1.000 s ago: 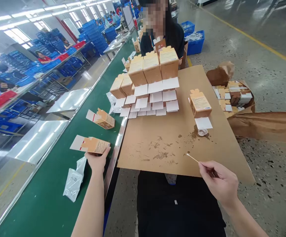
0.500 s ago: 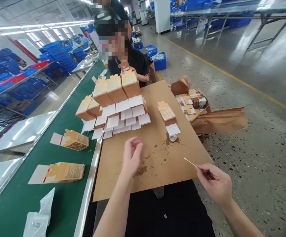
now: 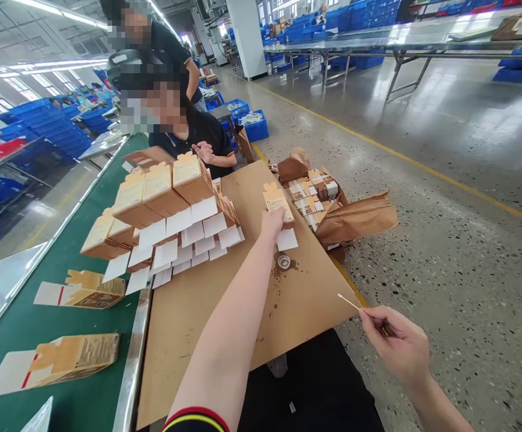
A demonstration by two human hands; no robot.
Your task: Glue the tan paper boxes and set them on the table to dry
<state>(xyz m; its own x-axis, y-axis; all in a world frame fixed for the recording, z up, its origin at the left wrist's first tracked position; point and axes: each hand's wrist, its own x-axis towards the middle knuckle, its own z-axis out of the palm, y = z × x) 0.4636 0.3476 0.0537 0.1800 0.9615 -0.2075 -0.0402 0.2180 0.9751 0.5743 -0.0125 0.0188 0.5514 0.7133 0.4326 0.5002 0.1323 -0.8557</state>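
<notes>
My left hand (image 3: 273,222) is stretched forward to a single small carton (image 3: 281,203) standing at the board's right side, its fingers closed on the carton's near left side. A white flap (image 3: 287,240) sticks out from that carton toward me. Just below the flap, a small clear round dish (image 3: 283,261) sits among wet spots on the brown cardboard sheet (image 3: 198,342). Over the sheet's near right corner, my right hand (image 3: 396,339) pinches a cotton swab (image 3: 349,301), its white tip pointing up and left.
Stacked cartons (image 3: 157,189) with white flaps fill the sheet's far left. More cartons (image 3: 78,357) lie on the green conveyor belt (image 3: 94,396). A co-worker (image 3: 193,135) sits across the stack. Right of the sheet, a torn paper sack (image 3: 360,219) holds flat cartons.
My left hand has moved forward and right from above the sheet to the single carton. The right hand keeps holding the swab. The view has turned to the right.
</notes>
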